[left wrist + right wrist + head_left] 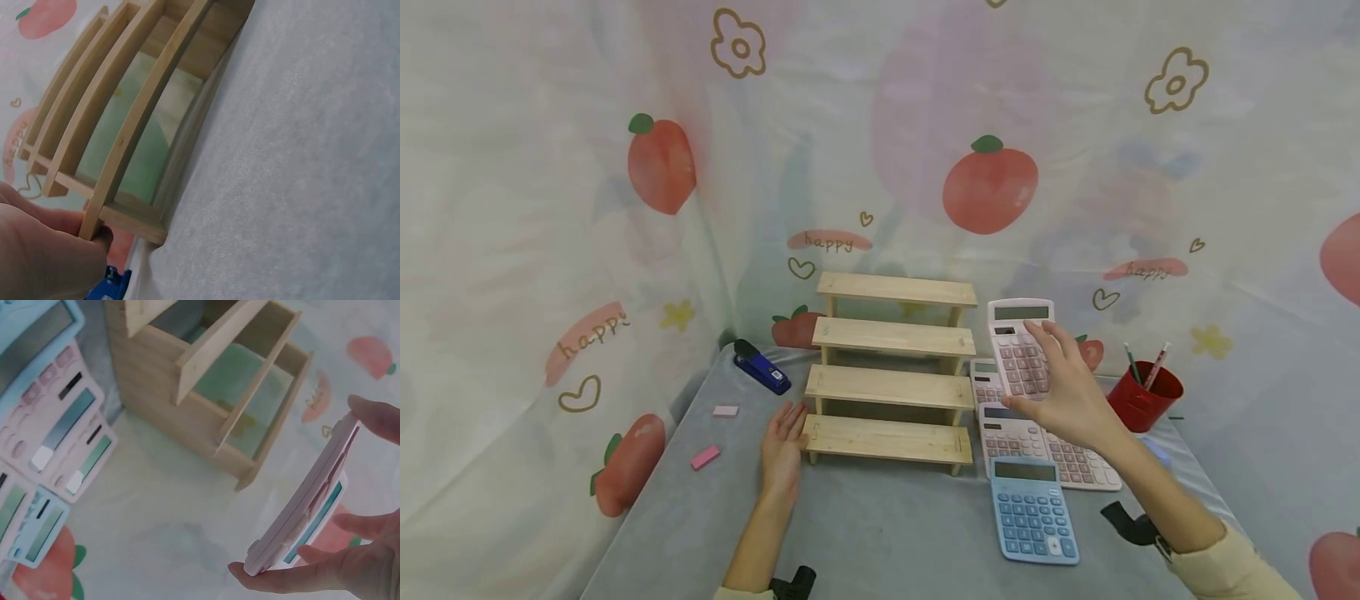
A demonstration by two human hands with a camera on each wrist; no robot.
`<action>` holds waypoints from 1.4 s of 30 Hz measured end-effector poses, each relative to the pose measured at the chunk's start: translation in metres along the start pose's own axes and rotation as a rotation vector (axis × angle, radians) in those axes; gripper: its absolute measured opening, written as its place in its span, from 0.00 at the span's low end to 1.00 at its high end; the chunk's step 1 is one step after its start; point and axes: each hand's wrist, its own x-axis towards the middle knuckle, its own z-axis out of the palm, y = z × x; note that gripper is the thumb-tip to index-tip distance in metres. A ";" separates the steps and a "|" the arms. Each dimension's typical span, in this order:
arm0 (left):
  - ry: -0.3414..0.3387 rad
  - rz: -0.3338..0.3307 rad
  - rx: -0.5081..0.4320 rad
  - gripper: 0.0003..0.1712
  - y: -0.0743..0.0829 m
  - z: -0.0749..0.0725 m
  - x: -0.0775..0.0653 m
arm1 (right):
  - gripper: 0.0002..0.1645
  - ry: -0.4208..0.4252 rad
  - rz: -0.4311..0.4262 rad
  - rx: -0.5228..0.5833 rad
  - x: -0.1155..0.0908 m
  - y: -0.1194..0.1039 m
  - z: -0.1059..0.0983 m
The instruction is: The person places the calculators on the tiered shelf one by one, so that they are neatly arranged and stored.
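Fruit-printed sheeting (842,125) backs the grey worktop (887,533). Toward its back right corner, my right hand (1072,400) pinches a raised pink calculator (1021,358), likely light, stiff, slick, best held by opposite edges. My left hand (782,454) grips the wooden rack (891,384) low left.

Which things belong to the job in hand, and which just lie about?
Likely in the job:
pink rectangular calculator, in right hand
pale wooden four-step rack, gripped by left hand
light-blue calculator
other pink calculators

Likely lying about:
blue stapler
round red pencil cup
two small pink blocks
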 end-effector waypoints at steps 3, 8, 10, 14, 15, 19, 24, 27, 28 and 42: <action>0.002 0.007 0.000 0.44 0.000 0.001 0.000 | 0.69 -0.016 0.000 0.020 0.017 -0.006 0.003; 0.007 0.017 0.001 0.44 -0.002 0.000 0.000 | 0.68 -0.031 -0.003 0.035 0.044 -0.016 0.009; 0.016 0.016 0.002 0.44 -0.002 0.000 0.000 | 0.68 -0.029 -0.007 0.032 0.055 -0.020 0.012; 0.023 0.020 0.009 0.43 -0.001 0.002 -0.001 | 0.67 -0.029 -0.028 0.027 0.075 -0.030 0.018; 0.026 0.019 0.011 0.43 0.000 0.002 -0.001 | 0.67 -0.033 -0.031 0.026 0.080 -0.033 0.019; 0.035 0.026 0.018 0.43 0.000 0.003 -0.001 | 0.67 -0.063 -0.033 0.046 0.100 -0.048 0.024; 0.034 0.033 0.024 0.42 -0.001 0.002 -0.002 | 0.67 -0.071 -0.020 0.063 0.122 -0.068 0.036; 0.030 0.026 0.032 0.42 -0.001 0.001 -0.002 | 0.67 -0.061 -0.016 0.083 0.135 -0.077 0.046; 0.028 0.025 0.033 0.43 -0.001 0.001 -0.002 | 0.67 -0.056 -0.016 0.088 0.139 -0.080 0.050; -0.002 0.033 0.102 0.40 -0.001 -0.002 -0.001 | 0.66 -0.068 -0.010 0.083 0.178 -0.132 0.098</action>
